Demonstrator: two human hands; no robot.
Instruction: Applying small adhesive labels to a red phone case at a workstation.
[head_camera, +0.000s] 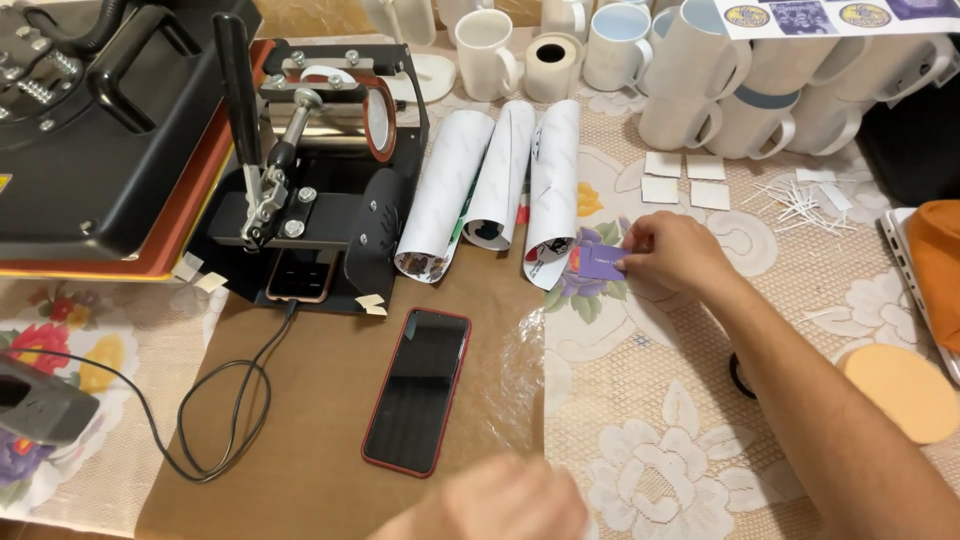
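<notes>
The right hand (672, 252) reaches in from the lower right across the lace-patterned tablecloth (660, 420) and pinches a small purple card (600, 263) between thumb and fingertips, its fingers closed on the card's right edge. The card is a flat rectangle lying nearly level, its long axis running left to right with a slight tilt, and its free short edge points left toward the open end of the nearest rolled paper sheet (552, 190). Its face is plain purple with a line of small pale print too fine to make out; a sliver of red and orange shows at its left edge, though whether that belongs to the card or to the flower print beneath cannot be told. The card sits just above the cloth, just beside the lower end of that roll, which lies with two more rolled sheets (470, 185) side by side, all pointing away from the viewer. The left hand (500, 505) is a blur at the bottom edge, below a red-edged smartphone (418, 390) lying face up on brown paper (310, 420); whether its fingers are open or closed cannot be told. A black mug press (320, 170) stands to the left, and white mugs (690, 90) crowd the far side of the table.
</notes>
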